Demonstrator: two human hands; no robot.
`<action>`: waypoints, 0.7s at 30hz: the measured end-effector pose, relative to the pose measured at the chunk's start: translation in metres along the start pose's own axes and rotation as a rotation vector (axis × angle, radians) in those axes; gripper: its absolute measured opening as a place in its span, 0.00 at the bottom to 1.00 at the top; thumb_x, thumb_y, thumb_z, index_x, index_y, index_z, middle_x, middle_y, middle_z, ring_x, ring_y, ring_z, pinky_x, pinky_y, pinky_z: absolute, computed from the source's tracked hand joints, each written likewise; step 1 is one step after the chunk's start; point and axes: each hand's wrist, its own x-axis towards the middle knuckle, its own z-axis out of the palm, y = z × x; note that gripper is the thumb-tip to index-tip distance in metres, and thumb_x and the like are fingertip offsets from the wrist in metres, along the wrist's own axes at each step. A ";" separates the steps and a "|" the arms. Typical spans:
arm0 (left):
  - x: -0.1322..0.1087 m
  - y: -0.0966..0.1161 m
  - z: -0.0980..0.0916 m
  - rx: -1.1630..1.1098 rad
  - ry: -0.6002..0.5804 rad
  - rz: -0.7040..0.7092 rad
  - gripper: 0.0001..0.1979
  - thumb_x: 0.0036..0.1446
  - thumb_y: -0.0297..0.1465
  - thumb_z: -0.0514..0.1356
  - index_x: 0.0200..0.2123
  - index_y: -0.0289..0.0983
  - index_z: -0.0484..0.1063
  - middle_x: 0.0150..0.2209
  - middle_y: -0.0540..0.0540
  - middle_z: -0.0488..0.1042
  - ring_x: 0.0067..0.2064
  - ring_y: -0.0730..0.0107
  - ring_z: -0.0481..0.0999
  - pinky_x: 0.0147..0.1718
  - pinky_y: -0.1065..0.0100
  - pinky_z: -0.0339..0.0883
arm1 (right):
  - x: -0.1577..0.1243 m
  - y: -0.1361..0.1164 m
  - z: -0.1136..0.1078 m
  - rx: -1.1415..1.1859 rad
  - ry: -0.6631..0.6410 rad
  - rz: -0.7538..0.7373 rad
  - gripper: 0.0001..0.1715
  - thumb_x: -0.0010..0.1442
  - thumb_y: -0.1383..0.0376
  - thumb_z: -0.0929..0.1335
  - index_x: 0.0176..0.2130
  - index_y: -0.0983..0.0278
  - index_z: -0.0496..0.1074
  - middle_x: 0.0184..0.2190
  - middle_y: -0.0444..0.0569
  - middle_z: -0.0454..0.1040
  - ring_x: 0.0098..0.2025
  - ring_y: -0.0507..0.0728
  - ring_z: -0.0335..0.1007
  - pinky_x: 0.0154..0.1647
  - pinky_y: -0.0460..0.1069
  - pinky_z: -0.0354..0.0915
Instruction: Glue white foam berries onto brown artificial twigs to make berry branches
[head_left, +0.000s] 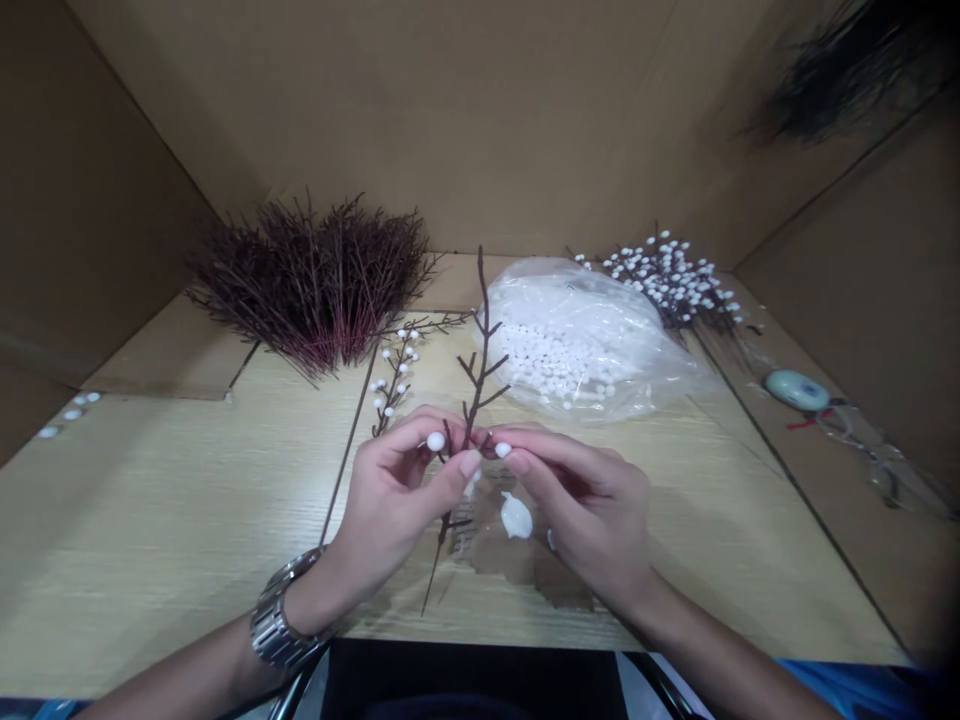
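The left hand (390, 495) pinches a thin brown twig (480, 350) low on its main stem, just in front of a clear plastic bag (660, 350) full of small white beads. The twig stands nearly upright, and its bare side shoots rise across the bag's left edge. One white bead (436, 441) sits on a short shoot by the left thumb. The right hand (592, 500) is closed, its fingertips gripping a second bead (502, 450) pressed against the twig. The left wrist wears a metal watch (281, 620). The twig looks light and springy, and its fine shoots are likely to snap or bend. The firmer main stem seems the safest place to hold it, close to the shoot being handled. The beads look tiny, smooth and quick to roll, so they need a fingertip pinch. Left of the bag, a beaded sprig (394, 375) lies on the pale wooden desk (187, 500). Further left is a heap of bare twigs (322, 290). Behind the bag to the right lies a bunch of beaded branches (675, 280).
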 end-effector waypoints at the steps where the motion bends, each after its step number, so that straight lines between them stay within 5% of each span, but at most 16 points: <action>1: 0.000 0.000 0.000 0.000 -0.003 0.002 0.06 0.58 0.30 0.69 0.31 0.40 0.76 0.35 0.49 0.74 0.40 0.64 0.75 0.41 0.66 0.71 | 0.000 0.000 0.000 -0.005 0.001 -0.004 0.19 0.64 0.70 0.72 0.48 0.45 0.81 0.45 0.39 0.84 0.45 0.54 0.82 0.45 0.51 0.79; 21: 0.003 -0.004 0.001 -0.033 -0.038 0.027 0.07 0.60 0.26 0.68 0.30 0.38 0.75 0.34 0.50 0.71 0.39 0.69 0.72 0.41 0.69 0.68 | -0.004 0.011 0.002 0.037 -0.006 -0.006 0.20 0.65 0.71 0.71 0.47 0.44 0.81 0.45 0.36 0.84 0.46 0.51 0.81 0.47 0.46 0.77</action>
